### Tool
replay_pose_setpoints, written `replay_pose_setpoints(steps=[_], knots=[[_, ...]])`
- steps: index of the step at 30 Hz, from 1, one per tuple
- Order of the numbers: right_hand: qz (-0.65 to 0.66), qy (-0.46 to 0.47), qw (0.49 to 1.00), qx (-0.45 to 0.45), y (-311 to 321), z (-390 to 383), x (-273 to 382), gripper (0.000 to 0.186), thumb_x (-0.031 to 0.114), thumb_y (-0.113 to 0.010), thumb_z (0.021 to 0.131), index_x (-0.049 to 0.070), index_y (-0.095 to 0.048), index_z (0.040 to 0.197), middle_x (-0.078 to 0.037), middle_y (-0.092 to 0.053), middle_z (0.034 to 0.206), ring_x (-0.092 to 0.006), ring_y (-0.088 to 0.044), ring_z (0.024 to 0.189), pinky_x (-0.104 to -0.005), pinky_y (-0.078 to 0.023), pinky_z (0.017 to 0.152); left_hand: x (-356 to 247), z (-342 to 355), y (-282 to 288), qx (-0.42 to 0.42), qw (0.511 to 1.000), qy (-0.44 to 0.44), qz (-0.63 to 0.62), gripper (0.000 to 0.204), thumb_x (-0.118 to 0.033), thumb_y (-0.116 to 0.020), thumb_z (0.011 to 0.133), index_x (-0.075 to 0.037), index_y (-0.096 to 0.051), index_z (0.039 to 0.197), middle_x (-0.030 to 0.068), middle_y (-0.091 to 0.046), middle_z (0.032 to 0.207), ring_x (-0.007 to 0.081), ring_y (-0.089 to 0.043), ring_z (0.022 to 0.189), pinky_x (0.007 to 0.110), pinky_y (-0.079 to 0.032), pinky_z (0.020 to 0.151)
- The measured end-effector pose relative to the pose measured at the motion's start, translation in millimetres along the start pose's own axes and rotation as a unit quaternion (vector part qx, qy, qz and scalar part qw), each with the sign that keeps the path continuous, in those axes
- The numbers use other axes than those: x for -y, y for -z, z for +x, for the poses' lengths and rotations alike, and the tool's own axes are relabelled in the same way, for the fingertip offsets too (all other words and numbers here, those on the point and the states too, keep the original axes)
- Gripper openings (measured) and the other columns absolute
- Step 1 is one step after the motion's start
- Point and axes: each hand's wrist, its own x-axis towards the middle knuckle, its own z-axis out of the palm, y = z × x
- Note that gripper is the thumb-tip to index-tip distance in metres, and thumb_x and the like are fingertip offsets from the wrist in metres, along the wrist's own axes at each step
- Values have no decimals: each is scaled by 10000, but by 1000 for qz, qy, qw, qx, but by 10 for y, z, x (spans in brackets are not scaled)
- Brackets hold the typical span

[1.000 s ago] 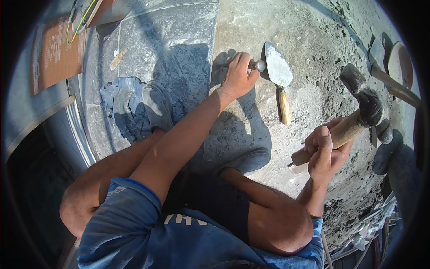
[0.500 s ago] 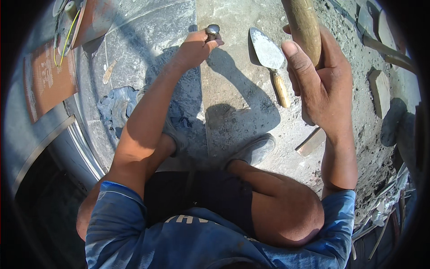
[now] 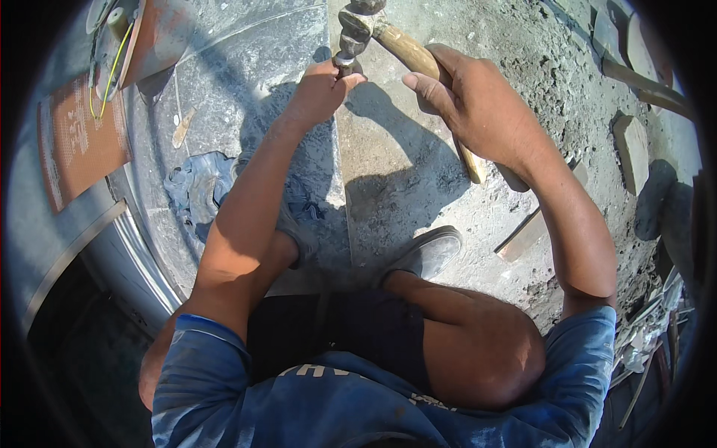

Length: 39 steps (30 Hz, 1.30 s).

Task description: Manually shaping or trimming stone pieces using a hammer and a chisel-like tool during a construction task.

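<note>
My left hand [image 3: 317, 93] is closed round an upright chisel [image 3: 344, 63]. Only its metal striking end shows above the fist; the rest is hidden. In my right hand [image 3: 485, 104] is a hammer by its thick wooden handle [image 3: 411, 52]. The dark steel hammer head [image 3: 358, 31] is over the chisel's top, seemingly touching it. Under my right hand lies a trowel, its blade covered and only the end of its wooden handle [image 3: 473, 166] showing on the dusty floor.
A crumpled blue cloth [image 3: 198, 187] lies by my left foot. A flat offcut [image 3: 520, 235] is beside my right shoe [image 3: 429, 252]. Broken slabs [image 3: 632, 155] and rubble line the right side. At the left are an orange-brown sheet [image 3: 84, 138] and a yellow wire [image 3: 112, 71].
My right hand has swung the hammer down and to the left, bringing its head over the chisel. The trowel blade is now covered. My left hand has barely shifted.
</note>
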Motion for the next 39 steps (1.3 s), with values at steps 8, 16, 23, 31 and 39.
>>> replay_pose_setpoints(steps=[8,16,23,31,39], knots=[[-46,16,999,-24,-182,-25,-74,355,390,-523,961,40,-566,924,-54,-551,587,-127,-566,499,-262,-441,458,-18,33,-17,2,999,42,-17,270,-252,-609,864,14,-633,904,153,-605,722,266,-575,661,382,-469,651],[25,67,984,-165,466,149,413,376,305,-524,953,-53,-594,1044,-208,-633,704,-308,-654,649,-398,-527,623,186,91,25,10,990,42,-131,209,-179,-572,874,-20,-623,1002,85,-631,811,162,-565,703,326,-465,665],[56,-3,993,-108,294,82,337,378,305,-530,949,-57,-601,1028,-206,-636,703,-309,-656,646,-399,-529,622,127,25,48,40,994,-4,-106,209,-141,-545,876,-8,-614,1022,85,-637,825,154,-575,738,321,-470,679],[-36,-28,998,47,188,155,166,377,307,-521,951,-52,-600,1034,-212,-648,736,-337,-662,678,-418,-532,641,-21,15,96,51,997,40,-43,208,-225,-589,887,-29,-631,940,75,-635,803,155,-578,736,324,-470,694],[20,46,979,-196,909,42,365,271,261,-536,942,27,-630,1043,-189,-647,755,-298,-657,658,-388,-526,603,98,156,74,19,995,8,-94,242,-280,-610,893,-44,-632,938,59,-601,736,145,-540,677,336,-455,647]])
